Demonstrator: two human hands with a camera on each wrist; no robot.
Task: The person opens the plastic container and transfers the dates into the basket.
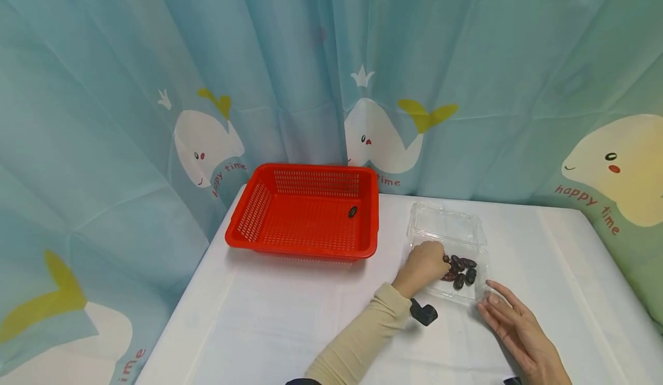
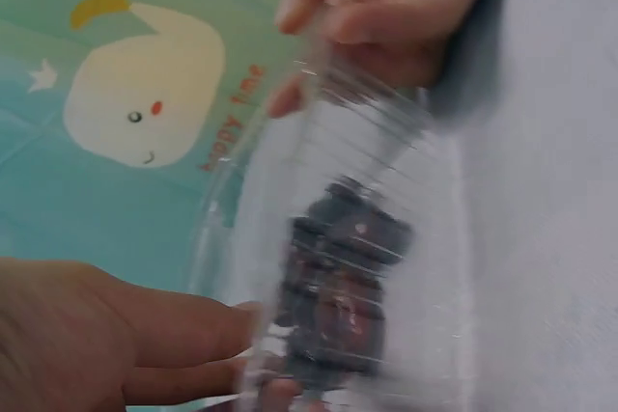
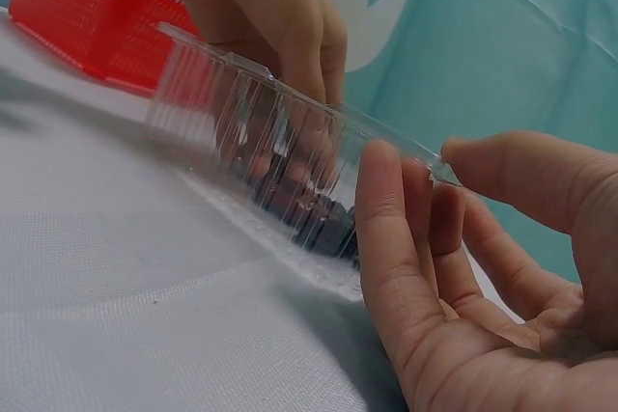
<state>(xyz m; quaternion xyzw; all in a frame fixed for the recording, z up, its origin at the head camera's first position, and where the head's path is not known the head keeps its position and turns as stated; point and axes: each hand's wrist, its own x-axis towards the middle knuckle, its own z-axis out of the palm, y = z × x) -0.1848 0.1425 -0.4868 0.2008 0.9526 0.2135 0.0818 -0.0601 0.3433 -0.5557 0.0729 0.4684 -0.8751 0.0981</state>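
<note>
A clear plastic clamshell box (image 1: 468, 297) holds several dark brown dates (image 1: 459, 281) and stands with its lid (image 1: 442, 224) folded back. My left hand (image 1: 426, 264) reaches down into the box from the left. Its fingertips are among the dates, partly hidden behind the box wall in the right wrist view, so I cannot tell whether they pinch one. At the near right corner, my right hand (image 3: 483, 267) holds the box rim, thumb on top and fingers against the outer wall. The left wrist view is blurred.
A red plastic basket (image 1: 305, 255) stands at the back left of the white table (image 1: 248, 327), with a single dark date (image 1: 353, 212) on its floor. A blue curtain (image 1: 290, 57) with whale prints hangs right behind the table.
</note>
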